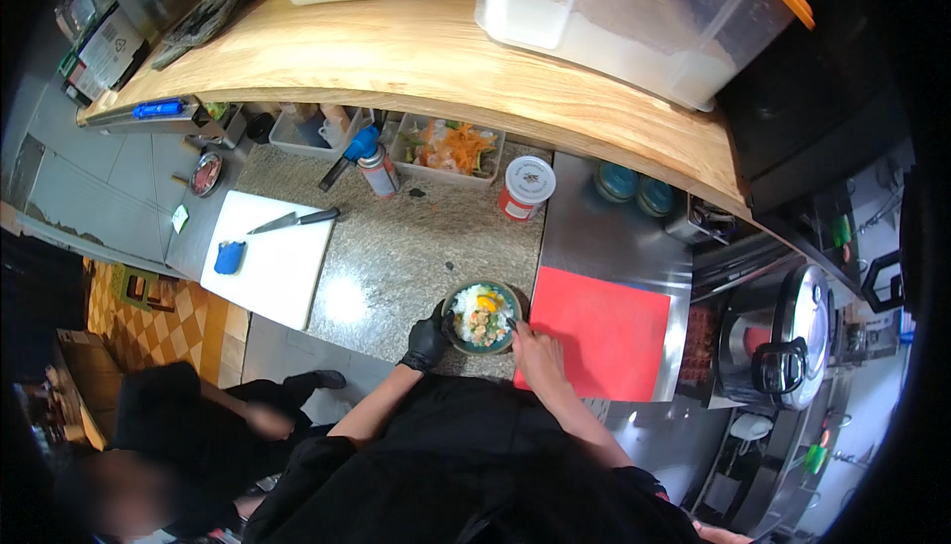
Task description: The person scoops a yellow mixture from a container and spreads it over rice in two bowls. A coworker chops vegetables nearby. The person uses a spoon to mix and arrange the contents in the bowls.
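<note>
A green-rimmed bowl [483, 285] rests near the front edge of the speckled stone counter [416, 261]. In it are white rice [466, 302], an orange-yellow piece like egg yolk [487, 302] and a chopped mix with green bits [484, 328]. My left hand [429, 340], in a black glove, grips the bowl's left rim. At its right rim my bare right hand [533, 347] has its fingers closed round a thin utensil, mostly hidden, whose dark end reaches the bowl. A red cutting board [609, 328] lies under and beside my right forearm.
A white cutting board [275, 276] at left bears a knife [293, 221] and a blue cloth [229, 257]. Behind are a blowtorch on a gas can [379, 172], a tub of shredded vegetables [449, 150] and a lidded tub [527, 187]. A wooden shelf [416, 46] overhangs; a person [171, 410] is at lower left.
</note>
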A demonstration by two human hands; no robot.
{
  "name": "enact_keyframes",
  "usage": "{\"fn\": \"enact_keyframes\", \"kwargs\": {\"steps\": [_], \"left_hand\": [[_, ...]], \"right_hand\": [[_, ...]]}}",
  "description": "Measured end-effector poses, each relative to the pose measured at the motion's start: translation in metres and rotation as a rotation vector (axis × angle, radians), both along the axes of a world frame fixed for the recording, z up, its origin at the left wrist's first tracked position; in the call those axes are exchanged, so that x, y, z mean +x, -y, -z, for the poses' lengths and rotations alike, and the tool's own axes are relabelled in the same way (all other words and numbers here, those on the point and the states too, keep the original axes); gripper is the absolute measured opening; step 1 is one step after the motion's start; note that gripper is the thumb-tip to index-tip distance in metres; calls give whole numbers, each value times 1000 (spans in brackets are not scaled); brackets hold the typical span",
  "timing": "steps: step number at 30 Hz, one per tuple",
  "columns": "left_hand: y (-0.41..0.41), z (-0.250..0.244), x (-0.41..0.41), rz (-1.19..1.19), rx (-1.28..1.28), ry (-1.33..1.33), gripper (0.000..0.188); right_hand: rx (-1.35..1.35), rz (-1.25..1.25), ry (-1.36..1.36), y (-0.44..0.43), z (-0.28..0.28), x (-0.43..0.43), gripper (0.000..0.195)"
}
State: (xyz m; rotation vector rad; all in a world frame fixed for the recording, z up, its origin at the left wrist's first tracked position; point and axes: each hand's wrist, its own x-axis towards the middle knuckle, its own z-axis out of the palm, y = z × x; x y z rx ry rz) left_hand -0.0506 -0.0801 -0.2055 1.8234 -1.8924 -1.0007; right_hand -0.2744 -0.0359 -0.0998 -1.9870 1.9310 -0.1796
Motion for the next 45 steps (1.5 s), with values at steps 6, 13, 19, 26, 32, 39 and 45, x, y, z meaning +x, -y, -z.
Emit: {"fn": "enact_keyframes", "kwargs": {"steps": [6,13,19,26,32,39,45], "left_hand": [[-9,5,-1,-28,-50,-6,46],[-6,-9,-2,-8,-22,20,46],[-5,-16,-1,23,65,-31,39],[1,-32,-2,-20,181,-126,50],[-3,-30,3,16,189,-211,54],[-1,-23,6,10,270,-274,54],[0,-29,5,31,285,-170,54]], "right_hand": [[-8,-99,-34,-29,-13,3,23],[56,-212,-106,-22,15,-8,21],[30,-180,-113,2,-2,-9,23],[120,-304,-122,-1,-23,4,35],[163,-233,-122,8,-16,-6,31],[169,-231,-109,-4,-31,4,33],[181,-212,-101,-2,-19,1,31]]}}
